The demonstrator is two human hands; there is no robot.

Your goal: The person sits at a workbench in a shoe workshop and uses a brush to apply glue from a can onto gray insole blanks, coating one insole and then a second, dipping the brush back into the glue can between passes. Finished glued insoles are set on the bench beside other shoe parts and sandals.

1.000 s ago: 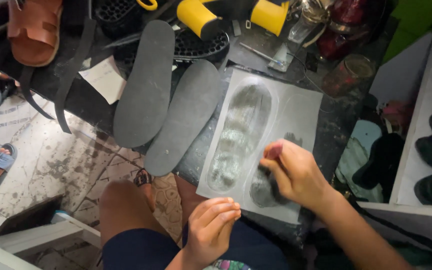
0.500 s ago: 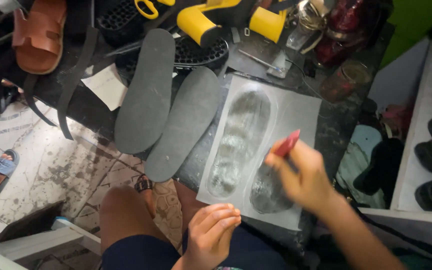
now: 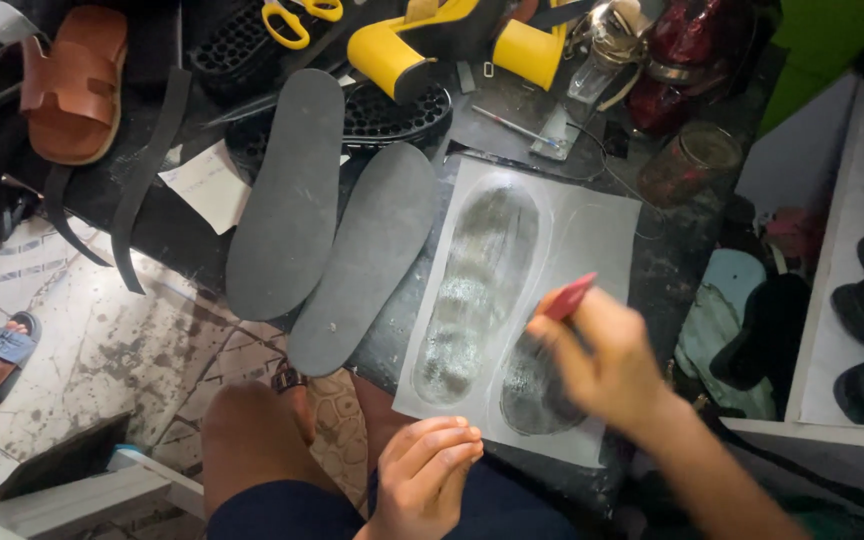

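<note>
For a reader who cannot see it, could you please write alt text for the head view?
The right hand holds a red-handled tool over a grey sheet bearing two sole-shaped smears. The left hand rests curled below it. Two dark soles lie to the left, on a cluttered dark workbench.

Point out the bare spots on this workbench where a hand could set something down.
Bare: grey sheet's upper right corner, beside the glued sole outline; dark bench between sheet and glass jar. Crowded: bench's far edge with yellow heels, scissors, brown sandal.
</note>
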